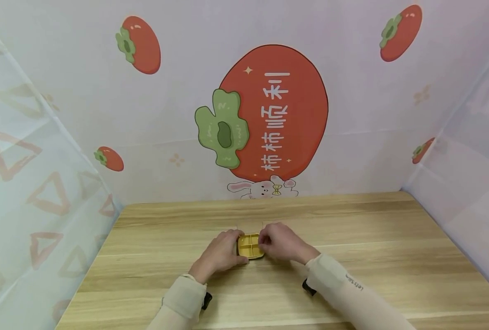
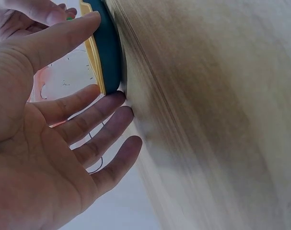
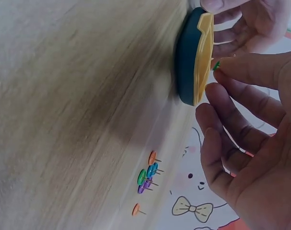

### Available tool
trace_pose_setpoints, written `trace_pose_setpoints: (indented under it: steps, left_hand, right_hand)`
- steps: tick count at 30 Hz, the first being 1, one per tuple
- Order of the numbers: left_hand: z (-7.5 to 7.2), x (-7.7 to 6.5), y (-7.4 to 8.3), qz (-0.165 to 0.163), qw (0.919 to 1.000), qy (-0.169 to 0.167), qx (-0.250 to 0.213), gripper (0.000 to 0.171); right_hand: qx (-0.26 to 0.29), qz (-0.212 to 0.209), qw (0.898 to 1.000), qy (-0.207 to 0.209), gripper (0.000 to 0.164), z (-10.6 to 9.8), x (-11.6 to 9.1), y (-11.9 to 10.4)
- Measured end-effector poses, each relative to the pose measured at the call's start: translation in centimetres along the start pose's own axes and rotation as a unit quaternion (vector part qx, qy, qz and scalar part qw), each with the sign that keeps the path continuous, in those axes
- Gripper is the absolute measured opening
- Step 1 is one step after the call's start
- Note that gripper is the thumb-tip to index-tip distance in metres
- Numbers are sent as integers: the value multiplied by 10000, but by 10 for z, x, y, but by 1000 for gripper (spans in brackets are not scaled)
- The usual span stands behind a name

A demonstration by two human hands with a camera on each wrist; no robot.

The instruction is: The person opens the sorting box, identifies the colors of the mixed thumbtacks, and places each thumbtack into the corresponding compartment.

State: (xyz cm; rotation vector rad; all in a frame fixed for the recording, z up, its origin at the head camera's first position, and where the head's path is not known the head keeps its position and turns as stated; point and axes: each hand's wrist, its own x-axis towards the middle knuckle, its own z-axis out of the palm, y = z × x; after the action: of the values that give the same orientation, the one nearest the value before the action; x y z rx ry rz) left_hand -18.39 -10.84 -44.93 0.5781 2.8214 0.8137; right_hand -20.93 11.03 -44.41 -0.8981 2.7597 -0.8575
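A small box (image 1: 246, 252) with a yellow divided insert and a dark teal outer shell (image 2: 110, 52) sits on the table. My left hand (image 1: 224, 251) holds it from the left, thumb at the near edge and fingertips at the far side. Over the box's right side, my right hand (image 1: 280, 243) pinches a tiny green thumbtack (image 3: 216, 65) between thumb and index finger. Its other fingers are loosely bent. What lies in the compartments is too small to make out.
Several thumbtacks lie on the table beyond the right hand, among them an orange thumbtack (image 3: 136, 209) and a green thumbtack (image 3: 142, 177). The wooden table (image 1: 158, 275) ends at a printed back wall (image 1: 178, 101).
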Motion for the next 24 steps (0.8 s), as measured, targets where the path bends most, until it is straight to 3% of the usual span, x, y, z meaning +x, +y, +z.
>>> trace_pose_setpoints:
  steps: [7, 24]
  left_hand:
    - [0, 0, -1, -13, 10000, 13, 29, 68]
    - [1, 2, -3, 31, 10000, 7, 30, 68]
  right_hand:
    - [-352, -17, 9994, -26, 6, 1, 1, -6]
    - [-500, -65, 9987, -46, 7, 6, 3, -5]
